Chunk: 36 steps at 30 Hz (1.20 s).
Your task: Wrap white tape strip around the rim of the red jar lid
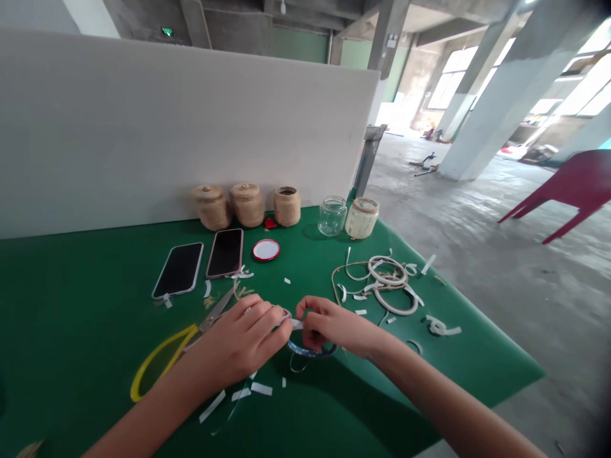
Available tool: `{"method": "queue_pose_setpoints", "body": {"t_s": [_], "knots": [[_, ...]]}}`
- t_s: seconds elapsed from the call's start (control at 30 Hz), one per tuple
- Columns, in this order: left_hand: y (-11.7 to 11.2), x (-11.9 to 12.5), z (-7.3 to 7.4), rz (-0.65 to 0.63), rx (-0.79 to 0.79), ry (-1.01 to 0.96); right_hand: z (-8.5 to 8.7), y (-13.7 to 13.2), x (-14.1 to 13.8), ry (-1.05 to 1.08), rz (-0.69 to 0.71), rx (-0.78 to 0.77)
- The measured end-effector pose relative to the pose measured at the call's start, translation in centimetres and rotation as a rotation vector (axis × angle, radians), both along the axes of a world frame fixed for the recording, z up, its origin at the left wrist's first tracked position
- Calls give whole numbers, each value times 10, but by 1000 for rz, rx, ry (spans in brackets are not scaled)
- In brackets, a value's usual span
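Note:
My left hand is closed around a red-rimmed lid, mostly covered by the fingers. A short piece of white tape bridges the gap from the lid to my right hand, whose curled fingers pinch its other end. Just under the right fingers is a ring-shaped tape roll with a bluish inner side; I cannot tell whether that hand also holds it. Scissors with yellow handles lie open beside my left wrist, the blades partly behind the hand.
Two phones, a lid lying flat, twine-wrapped jars, a glass jar and a tape-covered jar stand or lie farther back. Tape rolls and white scraps are scattered on the green table.

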<state>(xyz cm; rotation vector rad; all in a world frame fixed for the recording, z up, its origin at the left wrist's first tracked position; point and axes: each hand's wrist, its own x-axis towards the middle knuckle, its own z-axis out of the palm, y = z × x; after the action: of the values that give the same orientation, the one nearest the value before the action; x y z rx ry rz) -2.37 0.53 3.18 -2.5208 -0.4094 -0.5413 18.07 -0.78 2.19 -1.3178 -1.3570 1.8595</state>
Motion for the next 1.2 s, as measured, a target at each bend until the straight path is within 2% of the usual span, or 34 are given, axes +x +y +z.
{"method": "queue_pose_setpoints", "body": {"t_s": [0.2,0.4,0.53,0.63,0.77,0.97,1.2], "knots": [[0,-1,-1,-27,53,-5,-6,-2,1,34,21,-53],[0,-1,4,-73,72,18,-5,-1,-1,59,229,-63],[0,-1,6,-77,93,15,1,-3,-1,-24,305,40],[1,-2,9,-63,109,-4,11,-4,4,-76,201,62],[2,-4,10,0,95,-43,21,-5,10,-20,47,105],[3,-6,4,8,1,-47,12,-11,10,21,15,357],[5,-6,12,15,-170,-40,12,-17,8,18,8,457]]}}
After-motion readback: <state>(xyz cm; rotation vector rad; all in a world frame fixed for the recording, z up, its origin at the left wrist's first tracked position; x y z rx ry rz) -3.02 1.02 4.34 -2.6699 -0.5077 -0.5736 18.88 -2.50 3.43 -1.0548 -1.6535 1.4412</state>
